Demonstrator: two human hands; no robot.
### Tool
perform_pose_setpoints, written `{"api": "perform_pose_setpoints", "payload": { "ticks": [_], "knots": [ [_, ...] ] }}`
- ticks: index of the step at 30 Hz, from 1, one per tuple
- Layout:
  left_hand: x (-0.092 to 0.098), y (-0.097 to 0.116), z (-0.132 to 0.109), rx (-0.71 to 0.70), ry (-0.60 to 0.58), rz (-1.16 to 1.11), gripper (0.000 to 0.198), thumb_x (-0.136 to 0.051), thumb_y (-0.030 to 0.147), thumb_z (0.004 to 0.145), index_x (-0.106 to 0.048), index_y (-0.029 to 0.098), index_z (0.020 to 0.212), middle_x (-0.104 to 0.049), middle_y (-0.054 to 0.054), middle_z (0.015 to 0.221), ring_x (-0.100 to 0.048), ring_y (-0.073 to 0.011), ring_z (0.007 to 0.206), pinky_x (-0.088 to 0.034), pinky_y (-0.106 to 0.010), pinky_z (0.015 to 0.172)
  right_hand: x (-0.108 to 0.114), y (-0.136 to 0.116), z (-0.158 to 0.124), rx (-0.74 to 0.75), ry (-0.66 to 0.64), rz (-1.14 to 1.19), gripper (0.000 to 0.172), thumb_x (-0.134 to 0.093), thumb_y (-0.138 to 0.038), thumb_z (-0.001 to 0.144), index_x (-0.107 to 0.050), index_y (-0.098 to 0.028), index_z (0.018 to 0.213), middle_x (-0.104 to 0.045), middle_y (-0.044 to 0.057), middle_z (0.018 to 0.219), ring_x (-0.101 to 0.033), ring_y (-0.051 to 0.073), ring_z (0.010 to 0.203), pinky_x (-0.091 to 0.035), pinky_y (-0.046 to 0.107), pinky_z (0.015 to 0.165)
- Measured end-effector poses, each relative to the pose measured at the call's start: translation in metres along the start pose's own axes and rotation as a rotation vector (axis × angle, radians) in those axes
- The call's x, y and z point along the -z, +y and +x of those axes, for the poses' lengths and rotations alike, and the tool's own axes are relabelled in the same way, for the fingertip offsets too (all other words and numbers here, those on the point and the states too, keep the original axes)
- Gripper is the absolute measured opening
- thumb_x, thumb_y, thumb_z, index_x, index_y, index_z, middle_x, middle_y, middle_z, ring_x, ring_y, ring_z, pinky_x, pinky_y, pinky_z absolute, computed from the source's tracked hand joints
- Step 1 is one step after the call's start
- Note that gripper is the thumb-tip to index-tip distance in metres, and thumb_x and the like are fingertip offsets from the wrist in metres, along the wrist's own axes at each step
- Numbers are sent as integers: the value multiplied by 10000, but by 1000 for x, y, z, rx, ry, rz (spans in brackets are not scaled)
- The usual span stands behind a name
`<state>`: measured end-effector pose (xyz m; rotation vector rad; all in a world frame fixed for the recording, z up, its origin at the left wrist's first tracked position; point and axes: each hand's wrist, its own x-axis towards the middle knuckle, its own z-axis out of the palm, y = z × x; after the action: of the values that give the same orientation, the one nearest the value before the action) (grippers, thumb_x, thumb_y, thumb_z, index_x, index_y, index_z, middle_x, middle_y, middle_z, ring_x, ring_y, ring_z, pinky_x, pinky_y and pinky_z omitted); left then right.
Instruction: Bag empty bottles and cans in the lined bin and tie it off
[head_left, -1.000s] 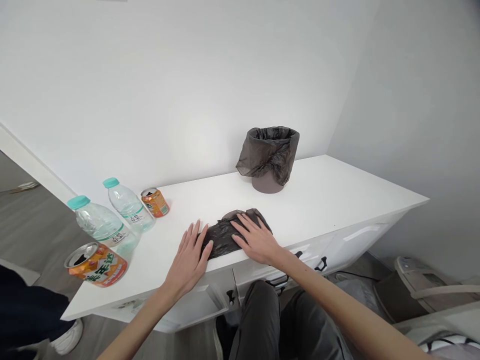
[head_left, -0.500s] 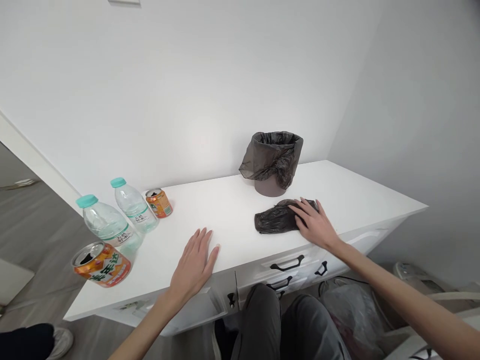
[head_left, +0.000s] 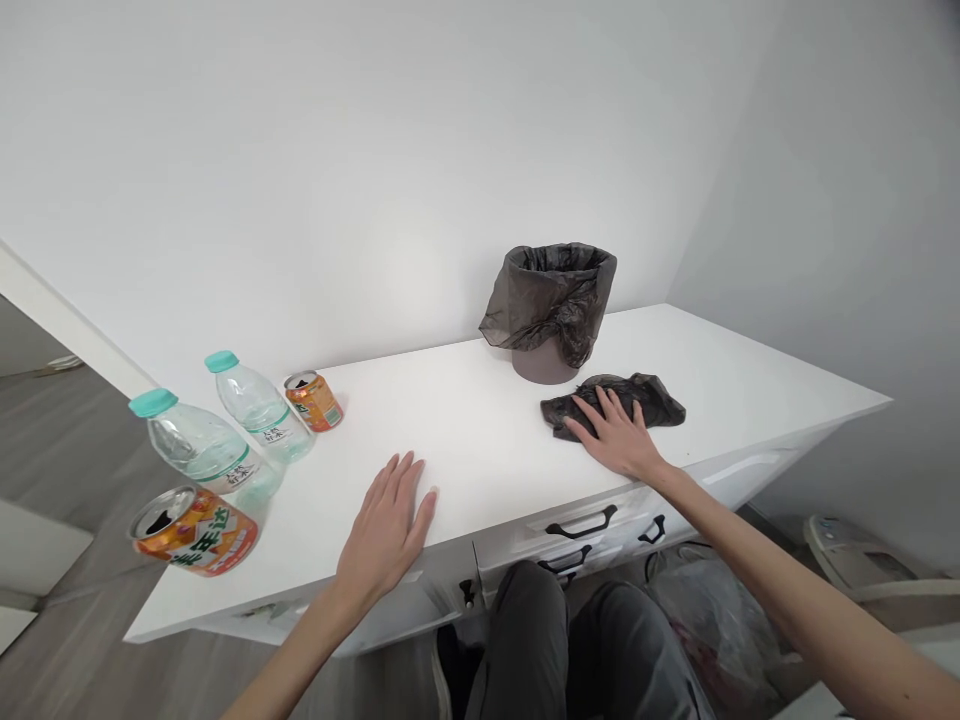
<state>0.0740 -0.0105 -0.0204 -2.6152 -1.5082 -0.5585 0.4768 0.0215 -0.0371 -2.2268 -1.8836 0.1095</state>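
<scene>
Lying flat, fingers spread: right hand point(head_left: 616, 442) on dark bag point(head_left: 661, 404) | left hand point(head_left: 385, 528) open on desk point(head_left: 480, 420)

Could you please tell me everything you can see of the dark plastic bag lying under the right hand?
The dark plastic bag is thin, grey-brown, slightly see-through film, crumpled and folded into a flat, wrinkled bundle. It lies on the white table just in front of the lined bin, close to it but seemingly not touching. The right hand rests open and flat on its near left part, fingers spread. The bag's right end sticks out uncovered.
</scene>
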Motion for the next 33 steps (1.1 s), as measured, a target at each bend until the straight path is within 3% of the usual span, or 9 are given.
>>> {"api": "perform_pose_setpoints", "payload": {
  "ticks": [3,7,14,19,22,25,27,29,33],
  "knots": [
    [1,1,2,-10,10,2,527,-424,478,1116,-502,177,1542,-486,-141,1663,-364,-330,1603,-397,-583,1276,-10,24,10,13,47,12,741,-248,-670,1086,-346,-270,1702,-167,125,1803,-75,376,1671,-75,690,1303],
    [0,1,5,0,-15,21,543,-415,488,1116,-502,173,1549,-466,-141,1679,-350,-321,1611,-379,-576,1289,-27,31,12,181,192,19,703,-293,-625,1097,-338,-275,1705,-131,81,1813,-66,396,1668,-45,718,1297],
    [7,2,8,4,-37,8,560,-385,498,1114,-513,163,1544,-487,-136,1665,-368,-320,1603,-382,-578,1287,-28,-13,1,529,255,98,644,-337,-544,1119,-365,-246,1690,-223,94,1792,-105,323,1675,-79,638,1337],
    [13,-2,18,-56,-102,24,588,-376,513,1107,-511,165,1562,-459,-136,1683,-369,-339,1600,-388,-580,1280,-13,-36,-9,595,253,109,616,-339,-475,1125,-466,-122,1613,-320,172,1749,-177,326,1663,-185,595,1339],
    [10,-1,28,-71,-121,39,610,-356,517,1109,-502,161,1582,-437,-143,1695,-352,-349,1606,-375,-596,1281,15,-38,1,570,351,139,530,-411,-355,1078,-539,-132,1542,-351,190,1731,-452,376,1532,-405,592,1241],
    [1,2,35,-54,-84,50,605,-351,514,1109,-507,174,1585,-428,-144,1699,-329,-346,1615,-346,-600,1293,65,-38,31,505,494,188,569,-455,-286,1020,-476,-199,1582,-309,166,1751,-701,367,1200,-612,556,966],
    [-5,3,36,-38,-65,48,601,-364,515,1107,-513,178,1582,-422,-143,1703,-325,-348,1617,-337,-603,1296,104,-41,57,448,581,192,614,-450,-282,1009,-409,-199,1616,-285,173,1757,-725,359,1111,-636,528,852],
    [-9,3,36,-34,-50,42,598,-376,512,1105,-523,172,1574,-430,-145,1699,-328,-354,1615,-336,-610,1295,139,-46,81,374,612,159,644,-458,-279,1000,-373,-169,1628,-293,199,1747,-720,375,1109,-630,538,844],
    [-12,0,33,-54,-33,40,591,-379,504,1104,-526,167,1568,-445,-150,1690,-323,-357,1618,-344,-612,1291,178,-56,118,243,501,75,587,-543,-318,984,-503,-145,1543,-561,218,1556,-670,426,1217,-571,612,973]
  ]
}}
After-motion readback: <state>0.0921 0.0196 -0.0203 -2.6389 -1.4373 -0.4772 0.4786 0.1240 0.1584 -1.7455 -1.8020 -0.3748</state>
